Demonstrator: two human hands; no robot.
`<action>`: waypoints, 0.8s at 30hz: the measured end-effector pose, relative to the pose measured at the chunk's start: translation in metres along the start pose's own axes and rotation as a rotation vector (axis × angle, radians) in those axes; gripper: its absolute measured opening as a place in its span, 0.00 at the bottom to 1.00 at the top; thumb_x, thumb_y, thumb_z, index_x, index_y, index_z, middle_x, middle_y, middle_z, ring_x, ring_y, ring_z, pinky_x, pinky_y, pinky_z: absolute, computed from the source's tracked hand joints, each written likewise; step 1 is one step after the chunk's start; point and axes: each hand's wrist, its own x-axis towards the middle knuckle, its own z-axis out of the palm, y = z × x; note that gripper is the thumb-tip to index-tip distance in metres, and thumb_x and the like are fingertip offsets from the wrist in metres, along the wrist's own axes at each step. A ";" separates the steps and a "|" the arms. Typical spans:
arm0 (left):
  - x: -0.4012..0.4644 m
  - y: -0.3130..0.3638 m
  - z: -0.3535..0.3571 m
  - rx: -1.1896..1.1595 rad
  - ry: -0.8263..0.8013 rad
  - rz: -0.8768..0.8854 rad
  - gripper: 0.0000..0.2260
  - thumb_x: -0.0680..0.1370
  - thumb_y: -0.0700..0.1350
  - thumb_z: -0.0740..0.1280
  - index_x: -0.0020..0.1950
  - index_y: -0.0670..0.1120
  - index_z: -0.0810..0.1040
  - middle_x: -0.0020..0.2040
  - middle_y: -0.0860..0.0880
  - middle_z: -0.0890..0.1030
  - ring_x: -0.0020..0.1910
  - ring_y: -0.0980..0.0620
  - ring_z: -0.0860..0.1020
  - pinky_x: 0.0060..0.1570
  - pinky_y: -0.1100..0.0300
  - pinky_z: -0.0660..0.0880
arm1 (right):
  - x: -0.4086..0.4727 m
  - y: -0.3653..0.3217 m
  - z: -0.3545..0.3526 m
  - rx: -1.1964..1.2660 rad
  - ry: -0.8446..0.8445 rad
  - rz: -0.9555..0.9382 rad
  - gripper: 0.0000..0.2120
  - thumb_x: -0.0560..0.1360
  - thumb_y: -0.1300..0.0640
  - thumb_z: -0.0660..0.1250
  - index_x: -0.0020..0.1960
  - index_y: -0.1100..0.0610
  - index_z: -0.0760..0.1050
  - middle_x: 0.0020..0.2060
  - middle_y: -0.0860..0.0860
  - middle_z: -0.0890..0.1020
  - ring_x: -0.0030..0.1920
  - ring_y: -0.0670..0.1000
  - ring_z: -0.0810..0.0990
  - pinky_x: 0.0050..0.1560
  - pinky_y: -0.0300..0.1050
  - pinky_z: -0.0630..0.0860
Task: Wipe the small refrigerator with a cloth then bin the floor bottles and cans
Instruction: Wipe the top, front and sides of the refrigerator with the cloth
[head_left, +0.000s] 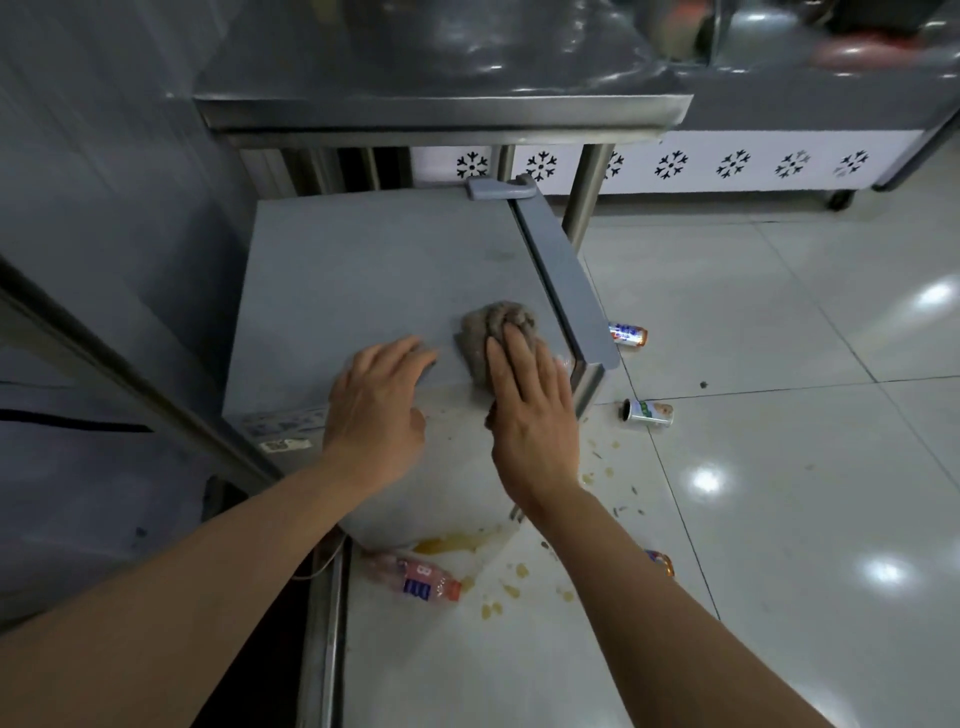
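Your right hand (530, 410) pressed the cloth (496, 332) flat-fingered at the near right corner of the fridge (363, 270) top, released rather than grasping; your left hand (376, 410) rested open on the near edge, holding nothing. The cloth overhung that edge, so a pull toward you could have dropped it into the spill (452, 543) on the floor (779, 467). The table (441, 111) hung low over the far edge, limiting reach, and the wall closed the left side. The bottle (410, 574) and two cans (628, 334) (649, 412) lay unbinned, underfoot if you stepped right
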 end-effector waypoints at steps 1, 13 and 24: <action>0.001 0.000 0.001 0.003 0.009 -0.005 0.26 0.71 0.37 0.66 0.69 0.48 0.69 0.72 0.50 0.66 0.69 0.45 0.63 0.66 0.50 0.62 | 0.002 0.014 -0.002 -0.051 0.007 0.033 0.35 0.69 0.65 0.67 0.74 0.59 0.60 0.74 0.57 0.63 0.74 0.61 0.60 0.74 0.55 0.52; -0.002 -0.002 0.041 0.053 0.410 0.028 0.20 0.66 0.42 0.71 0.58 0.50 0.76 0.63 0.51 0.76 0.58 0.43 0.72 0.53 0.51 0.66 | 0.008 0.045 0.038 0.046 0.458 0.102 0.26 0.72 0.68 0.59 0.70 0.64 0.66 0.71 0.61 0.66 0.71 0.62 0.58 0.70 0.64 0.59; 0.001 -0.016 0.059 0.122 0.566 0.128 0.18 0.71 0.48 0.66 0.60 0.50 0.74 0.62 0.52 0.76 0.59 0.46 0.70 0.53 0.52 0.63 | 0.012 0.051 0.061 0.083 0.750 0.002 0.27 0.66 0.74 0.63 0.65 0.64 0.71 0.66 0.60 0.71 0.66 0.58 0.62 0.72 0.56 0.57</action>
